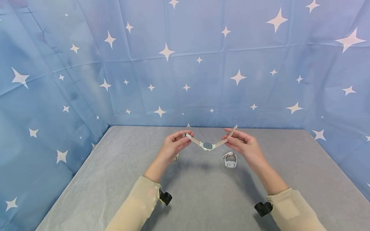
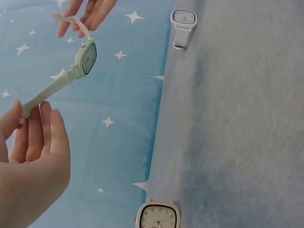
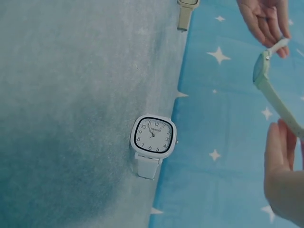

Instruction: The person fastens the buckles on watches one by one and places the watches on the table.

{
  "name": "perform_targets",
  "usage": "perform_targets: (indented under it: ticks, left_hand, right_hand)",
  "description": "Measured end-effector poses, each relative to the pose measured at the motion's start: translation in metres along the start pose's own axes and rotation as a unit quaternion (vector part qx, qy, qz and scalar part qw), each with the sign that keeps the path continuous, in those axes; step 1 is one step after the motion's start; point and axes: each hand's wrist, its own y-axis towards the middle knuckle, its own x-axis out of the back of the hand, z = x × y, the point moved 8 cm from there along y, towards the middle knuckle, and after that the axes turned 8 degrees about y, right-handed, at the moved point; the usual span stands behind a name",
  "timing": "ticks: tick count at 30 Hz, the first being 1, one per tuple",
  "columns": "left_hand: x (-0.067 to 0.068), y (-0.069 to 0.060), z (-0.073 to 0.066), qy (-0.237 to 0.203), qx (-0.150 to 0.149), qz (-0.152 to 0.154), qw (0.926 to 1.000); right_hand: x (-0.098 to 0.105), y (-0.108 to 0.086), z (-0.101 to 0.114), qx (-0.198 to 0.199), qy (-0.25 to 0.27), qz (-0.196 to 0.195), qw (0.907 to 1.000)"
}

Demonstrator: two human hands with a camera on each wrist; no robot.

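A pale green wristwatch (image 1: 207, 146) hangs above the table in a shallow V, its strap unfastened and its case lowest in the middle. My left hand (image 1: 171, 146) pinches the buckle end of the strap between thumb and fingers. The other strap half is pinched by my right hand (image 1: 246, 147), with the strap's tip sticking up past the fingers. Below the right hand, a white wristwatch (image 1: 230, 164) rests on the table with its strap looped. A cream wristwatch (image 2: 157, 217) lies below the left hand, mostly hidden behind it in the head view.
Grey cloth covers the table (image 1: 202, 199). A blue curtain (image 1: 202, 73) with white stars rises behind the table and along its sides. Small black cameras (image 1: 165, 197) sit at both wrists, by the beige sleeves (image 1: 136, 205).
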Motion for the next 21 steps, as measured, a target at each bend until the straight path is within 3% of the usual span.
perform_targets:
  ticks: [5,9,16,21]
  left_hand:
    - [-0.0032,0.0001,0.0016,-0.026,0.008,0.031,0.9991]
    - [-0.0038,-0.0004,0.0021,-0.033,0.015,0.04,0.9986]
    - [-0.005,-0.0016,0.0017,-0.062,0.026,0.037,0.997]
    - [-0.0059,-0.0009,0.0019,-0.052,0.027,0.026,0.998]
  right_hand:
    - [-0.0011,-0.0009,0.0,0.0,-0.014,-0.001,0.9999]
    - [-0.0009,-0.0013,-0.0005,-0.004,-0.025,-0.004,0.9997]
    - [-0.0021,-0.0032,-0.0016,-0.011,-0.047,-0.005,0.9988]
    - [-0.0035,-0.0049,-0.0026,-0.022,-0.072,-0.004,0.9971]
